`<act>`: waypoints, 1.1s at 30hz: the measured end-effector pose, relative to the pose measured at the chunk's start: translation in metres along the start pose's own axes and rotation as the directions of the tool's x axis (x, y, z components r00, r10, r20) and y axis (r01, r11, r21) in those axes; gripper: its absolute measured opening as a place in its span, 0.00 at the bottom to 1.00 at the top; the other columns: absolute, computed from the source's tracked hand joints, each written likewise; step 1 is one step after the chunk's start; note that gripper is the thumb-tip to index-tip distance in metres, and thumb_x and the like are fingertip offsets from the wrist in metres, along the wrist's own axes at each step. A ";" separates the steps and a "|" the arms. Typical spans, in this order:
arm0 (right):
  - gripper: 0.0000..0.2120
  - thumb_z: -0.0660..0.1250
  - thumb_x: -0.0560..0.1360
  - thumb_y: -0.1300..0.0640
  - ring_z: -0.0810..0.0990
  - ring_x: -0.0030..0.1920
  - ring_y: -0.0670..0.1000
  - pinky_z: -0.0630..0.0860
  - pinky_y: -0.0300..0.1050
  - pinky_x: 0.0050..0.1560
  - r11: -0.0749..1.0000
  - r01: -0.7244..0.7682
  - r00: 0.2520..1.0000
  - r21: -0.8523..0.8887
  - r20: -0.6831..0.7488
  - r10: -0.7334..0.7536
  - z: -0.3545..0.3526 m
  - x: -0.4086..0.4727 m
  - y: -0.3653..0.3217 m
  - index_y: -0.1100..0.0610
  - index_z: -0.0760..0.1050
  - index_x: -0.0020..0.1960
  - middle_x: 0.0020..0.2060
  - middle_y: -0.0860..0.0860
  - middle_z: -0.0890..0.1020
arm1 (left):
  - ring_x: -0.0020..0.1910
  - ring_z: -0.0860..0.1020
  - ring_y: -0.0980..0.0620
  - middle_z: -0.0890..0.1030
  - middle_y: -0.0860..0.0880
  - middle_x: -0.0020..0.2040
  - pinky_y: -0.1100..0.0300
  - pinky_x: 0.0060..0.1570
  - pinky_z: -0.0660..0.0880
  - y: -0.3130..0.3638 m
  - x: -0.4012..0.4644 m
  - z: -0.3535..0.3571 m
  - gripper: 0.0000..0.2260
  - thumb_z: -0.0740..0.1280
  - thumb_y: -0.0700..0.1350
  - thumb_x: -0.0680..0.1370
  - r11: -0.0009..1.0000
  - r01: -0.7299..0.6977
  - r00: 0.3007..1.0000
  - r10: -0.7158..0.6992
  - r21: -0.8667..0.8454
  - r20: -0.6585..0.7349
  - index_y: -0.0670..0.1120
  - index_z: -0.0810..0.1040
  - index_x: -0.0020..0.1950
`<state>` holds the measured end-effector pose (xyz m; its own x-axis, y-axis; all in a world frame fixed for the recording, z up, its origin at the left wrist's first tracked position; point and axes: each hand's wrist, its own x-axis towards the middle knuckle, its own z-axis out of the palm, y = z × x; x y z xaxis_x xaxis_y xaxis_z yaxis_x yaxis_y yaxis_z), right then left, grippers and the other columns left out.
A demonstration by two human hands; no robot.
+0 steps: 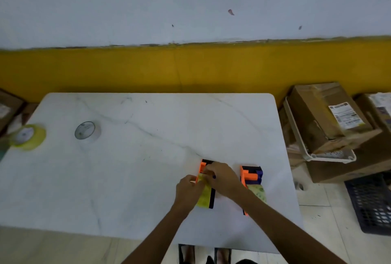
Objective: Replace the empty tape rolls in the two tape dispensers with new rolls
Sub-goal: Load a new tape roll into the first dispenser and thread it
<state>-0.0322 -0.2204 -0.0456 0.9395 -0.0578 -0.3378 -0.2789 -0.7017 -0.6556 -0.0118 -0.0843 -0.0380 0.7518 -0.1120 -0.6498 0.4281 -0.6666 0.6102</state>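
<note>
Two orange-and-dark tape dispensers lie on the white marble table (127, 179). On the left dispenser (208, 198), which holds a yellow-green roll, both hands meet: my left hand (188, 191) grips its left side, and my right hand (222, 177) pinches at its orange front end. The right dispenser (251, 176) lies untouched beside my right forearm, also with a yellowish roll in it. A yellow tape roll (28, 136) sits at the table's left edge, and a clear, nearly empty roll (87, 130) lies to its right.
Stacked cardboard boxes (330, 119) and a white tray (300, 136) stand on the floor right of the table, with a dark plastic crate (372, 202) nearer to me. A yellow-and-white wall runs behind. More boxes lie at the far left.
</note>
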 end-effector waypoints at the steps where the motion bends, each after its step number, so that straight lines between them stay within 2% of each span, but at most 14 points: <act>1: 0.11 0.61 0.75 0.55 0.80 0.46 0.55 0.77 0.54 0.49 0.998 0.035 0.999 -0.061 0.043 -0.032 -0.003 0.005 0.002 0.60 0.80 0.48 0.45 0.55 0.83 | 0.45 0.79 0.51 0.81 0.46 0.53 0.63 0.36 0.73 0.001 0.001 0.000 0.18 0.65 0.54 0.76 1.000 -0.005 1.000 0.006 0.013 -0.020 0.44 0.78 0.59; 4: 0.12 0.59 0.76 0.55 0.80 0.47 0.56 0.77 0.51 0.48 0.983 0.082 0.990 -0.163 0.126 -0.061 -0.009 0.017 0.006 0.57 0.79 0.51 0.47 0.54 0.83 | 0.39 0.78 0.54 0.82 0.48 0.47 0.60 0.37 0.75 -0.002 0.009 0.000 0.20 0.66 0.59 0.75 0.997 -0.056 0.996 0.059 0.051 -0.067 0.43 0.79 0.53; 6: 0.13 0.58 0.75 0.55 0.79 0.47 0.57 0.74 0.48 0.45 0.972 0.086 0.983 -0.219 0.177 -0.047 -0.013 0.023 0.006 0.58 0.78 0.52 0.47 0.55 0.83 | 0.39 0.80 0.54 0.82 0.49 0.44 0.57 0.41 0.77 -0.003 0.013 0.000 0.22 0.65 0.63 0.74 0.993 -0.080 0.992 0.088 0.088 -0.090 0.44 0.79 0.49; 9: 0.12 0.59 0.76 0.56 0.78 0.44 0.56 0.69 0.46 0.41 0.966 0.065 0.975 -0.249 0.222 -0.008 -0.011 0.033 0.007 0.60 0.79 0.49 0.46 0.58 0.82 | 0.39 0.80 0.51 0.82 0.49 0.41 0.54 0.41 0.78 -0.006 0.020 0.002 0.24 0.63 0.66 0.73 0.989 -0.086 0.991 0.098 0.116 -0.096 0.44 0.78 0.46; 11: 0.13 0.60 0.78 0.55 0.78 0.47 0.56 0.69 0.45 0.42 0.964 0.020 0.983 -0.265 0.183 0.030 -0.009 0.039 0.010 0.61 0.80 0.49 0.45 0.57 0.80 | 0.39 0.81 0.49 0.82 0.49 0.40 0.53 0.41 0.78 -0.008 0.024 0.004 0.25 0.63 0.67 0.73 0.990 -0.087 0.991 0.097 0.109 -0.094 0.44 0.77 0.44; 13: 0.14 0.60 0.77 0.53 0.76 0.46 0.54 0.67 0.45 0.40 0.957 -0.045 0.990 -0.286 0.116 0.081 -0.004 0.042 0.013 0.60 0.82 0.47 0.41 0.54 0.74 | 0.37 0.79 0.51 0.80 0.49 0.38 0.56 0.37 0.75 -0.009 0.028 0.006 0.25 0.63 0.67 0.73 0.990 -0.085 0.990 0.097 0.117 -0.099 0.44 0.76 0.43; 17: 0.15 0.60 0.76 0.55 0.75 0.45 0.57 0.67 0.45 0.36 0.937 -0.126 0.986 -0.324 0.060 0.154 0.006 0.043 0.013 0.63 0.81 0.41 0.37 0.53 0.70 | 0.28 0.69 0.56 0.71 0.53 0.30 0.61 0.27 0.64 -0.006 0.033 0.009 0.24 0.60 0.67 0.74 0.978 -0.074 0.990 0.095 0.193 -0.104 0.47 0.69 0.34; 20: 0.15 0.62 0.75 0.54 0.72 0.38 0.55 0.66 0.43 0.34 0.943 -0.174 0.977 -0.284 0.073 0.203 0.004 0.047 0.012 0.61 0.76 0.33 0.29 0.52 0.68 | 0.27 0.67 0.55 0.68 0.53 0.28 0.60 0.27 0.63 -0.005 0.032 0.010 0.25 0.55 0.68 0.76 0.969 -0.068 0.990 0.094 0.236 -0.101 0.50 0.63 0.31; 22: 0.15 0.63 0.73 0.54 0.71 0.34 0.54 0.63 0.41 0.29 0.945 -0.208 0.969 -0.252 0.080 0.235 0.004 0.050 0.010 0.59 0.70 0.30 0.26 0.50 0.67 | 0.30 0.70 0.51 0.70 0.51 0.30 0.57 0.32 0.66 -0.006 0.030 0.010 0.26 0.52 0.68 0.76 0.959 -0.072 0.991 0.099 0.273 -0.088 0.49 0.63 0.31; 24: 0.14 0.63 0.71 0.59 0.71 0.34 0.54 0.60 0.40 0.28 0.940 -0.220 0.966 -0.261 0.073 0.247 0.005 0.051 0.010 0.58 0.67 0.28 0.26 0.50 0.67 | 0.33 0.73 0.49 0.72 0.50 0.32 0.56 0.35 0.68 -0.008 0.027 0.011 0.26 0.53 0.70 0.75 0.944 -0.085 0.991 0.114 0.320 -0.073 0.48 0.66 0.33; 26: 0.11 0.61 0.70 0.63 0.74 0.37 0.55 0.62 0.41 0.30 0.936 -0.207 0.969 -0.285 0.072 0.236 0.005 0.051 0.012 0.58 0.70 0.29 0.30 0.51 0.70 | 0.37 0.77 0.48 0.76 0.49 0.36 0.55 0.38 0.72 -0.008 0.025 0.011 0.27 0.55 0.72 0.71 0.914 -0.105 0.990 0.134 0.392 -0.046 0.47 0.70 0.39; 28: 0.07 0.62 0.72 0.62 0.75 0.40 0.55 0.66 0.43 0.37 0.937 -0.198 0.973 -0.288 0.055 0.222 0.003 0.051 0.013 0.62 0.76 0.38 0.38 0.56 0.76 | 0.41 0.80 0.47 0.80 0.48 0.40 0.54 0.42 0.76 -0.009 0.024 0.010 0.30 0.57 0.73 0.69 0.878 -0.123 0.988 0.153 0.462 -0.027 0.46 0.73 0.43; 30: 0.07 0.63 0.74 0.59 0.71 0.41 0.55 0.65 0.45 0.40 0.946 -0.184 0.977 -0.269 0.052 0.205 -0.001 0.054 0.013 0.61 0.73 0.39 0.43 0.58 0.75 | 0.43 0.81 0.48 0.82 0.48 0.43 0.55 0.44 0.76 -0.006 0.025 0.008 0.33 0.57 0.75 0.66 0.832 -0.149 0.982 0.187 0.534 -0.017 0.46 0.75 0.46; 33: 0.10 0.64 0.73 0.59 0.70 0.44 0.54 0.64 0.45 0.42 0.930 -0.160 0.977 -0.330 0.083 0.197 -0.005 0.059 0.012 0.57 0.65 0.35 0.44 0.55 0.69 | 0.44 0.81 0.48 0.82 0.48 0.45 0.56 0.45 0.77 -0.004 0.029 0.005 0.34 0.59 0.76 0.64 0.771 -0.194 0.974 0.223 0.606 0.029 0.47 0.76 0.48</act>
<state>0.0212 -0.2355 -0.0699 0.8462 -0.1358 -0.5153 -0.3437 -0.8781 -0.3330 0.0060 -0.0886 -0.0611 0.8135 -0.2787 -0.5104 -0.1195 -0.9391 0.3223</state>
